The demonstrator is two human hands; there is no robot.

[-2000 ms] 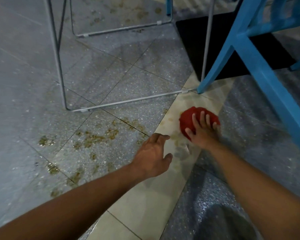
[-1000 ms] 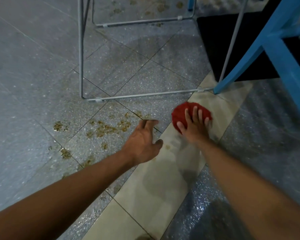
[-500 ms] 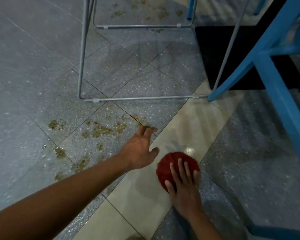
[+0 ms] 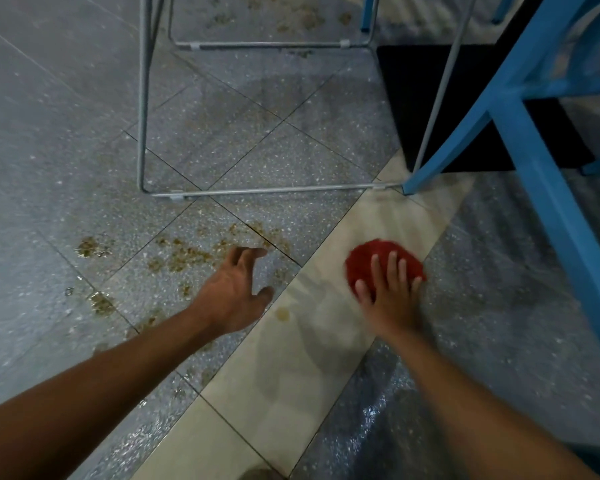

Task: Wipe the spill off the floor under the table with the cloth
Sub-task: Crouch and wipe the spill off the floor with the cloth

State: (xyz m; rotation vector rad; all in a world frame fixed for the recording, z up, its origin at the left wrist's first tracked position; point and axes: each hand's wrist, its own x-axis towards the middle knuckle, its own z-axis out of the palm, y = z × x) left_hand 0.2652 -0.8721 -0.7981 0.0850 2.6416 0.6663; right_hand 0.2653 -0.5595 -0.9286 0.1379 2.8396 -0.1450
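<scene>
Head view: right hand (image 4: 392, 299) flat, fingers straight, pressing red cloth (image 4: 371, 258) onto pale tile strip (image 4: 291, 358); left hand (image 4: 234, 292) loosely spread, holding nothing, beside brown spill (image 4: 184, 256). Risk: smearing spill wider, or pushing bits beneath table frame (image 4: 257, 192), through too broad strokes.

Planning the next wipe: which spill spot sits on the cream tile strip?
The small round tan drop, alone on that strip beside the left hand; other brown patches lie on grey tiles.

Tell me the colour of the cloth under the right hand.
Red; the cloth shows in the head view.
</scene>
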